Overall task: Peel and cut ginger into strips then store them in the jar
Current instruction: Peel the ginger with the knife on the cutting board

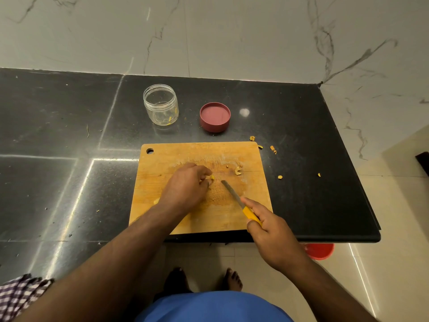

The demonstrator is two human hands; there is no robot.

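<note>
The left hand (185, 188) rests on the middle of the cutting board (162, 159), its fingers curled down and pinching a small yellow piece of ginger (212, 178) at the fingertips. Another pale bit of ginger shows at the heel of that hand, partly hidden by the wrist. The right hand (267, 225) grips the yellow handle of a knife (234, 196), forefinger stretched along the top; the narrow blade points up and left toward the ginger, its tip just beside the left fingertips but apart from them.

A small heap of peelings (238, 170) lies on the board to the right of the hands. More scraps (273, 149) are scattered on the black counter (301, 126) past the board's right edge.

Beyond the board stands the clear jar (160, 104), upright and open, with a few yellow strips at its bottom. Its dark red lid (215, 116) lies to the right of the jar, well apart from it.

Below the counter edge a red bucket (321, 251) shows on the tiled floor.
</note>
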